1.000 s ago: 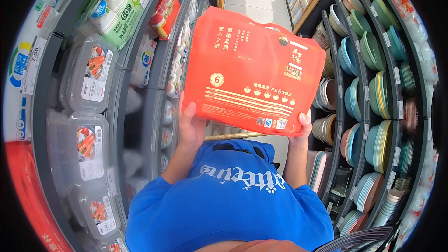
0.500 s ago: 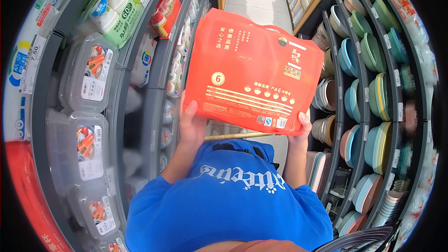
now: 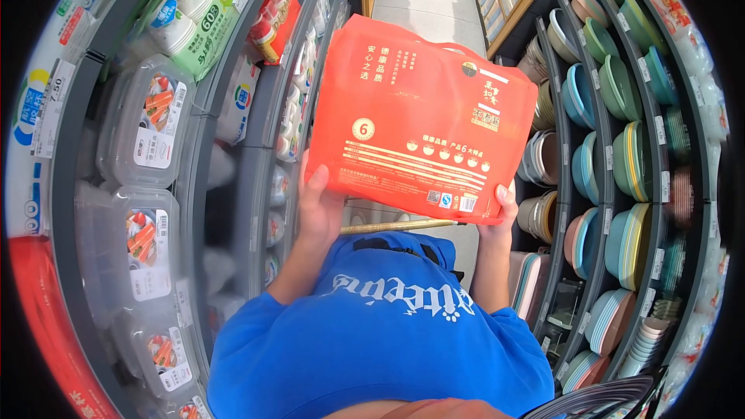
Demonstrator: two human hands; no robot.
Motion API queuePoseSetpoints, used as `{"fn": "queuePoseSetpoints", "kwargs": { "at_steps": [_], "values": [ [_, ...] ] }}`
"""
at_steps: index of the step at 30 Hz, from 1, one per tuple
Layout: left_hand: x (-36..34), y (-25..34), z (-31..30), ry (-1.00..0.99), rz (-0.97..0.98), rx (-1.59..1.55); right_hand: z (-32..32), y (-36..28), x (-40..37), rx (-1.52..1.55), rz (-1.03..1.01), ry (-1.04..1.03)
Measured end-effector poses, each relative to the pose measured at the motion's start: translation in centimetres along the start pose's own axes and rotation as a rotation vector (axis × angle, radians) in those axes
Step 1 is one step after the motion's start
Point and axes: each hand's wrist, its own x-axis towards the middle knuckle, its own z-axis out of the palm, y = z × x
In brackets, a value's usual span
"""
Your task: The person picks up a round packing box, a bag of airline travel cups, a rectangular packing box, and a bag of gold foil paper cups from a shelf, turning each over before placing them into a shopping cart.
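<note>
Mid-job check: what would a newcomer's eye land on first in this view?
Most likely the big red package, upper centre, held at its lower corners by the left hand and right hand. Below it, the bright blue shirt fills the bottom centre. Next come stacked colourful bowls along the right side.

- Both arms reach forward, well apart, in front of the torso (image 3: 380, 326).
- The left forearm (image 3: 301, 270) is bare and slants up and slightly inward to its wrist.
- The left hand (image 3: 320, 206) is closed in a grip, thumb pointing up in front, most fingers hidden behind.
- The right forearm (image 3: 491, 275) rises nearly upright, also bare.
- The right hand (image 3: 503, 213) grips too, thumb in front, fingers curled beneath and partly hidden.
</note>
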Motion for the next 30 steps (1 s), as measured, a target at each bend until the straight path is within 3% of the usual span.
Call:
{"fn": "queuePoseSetpoints", "kwargs": {
  "at_steps": [30],
  "values": [
    [0.2, -0.5, 0.1, 0.027, -0.012, -0.057, -0.7, 0.4, 0.0, 0.023, -0.026, -0.015]
  ]
}}
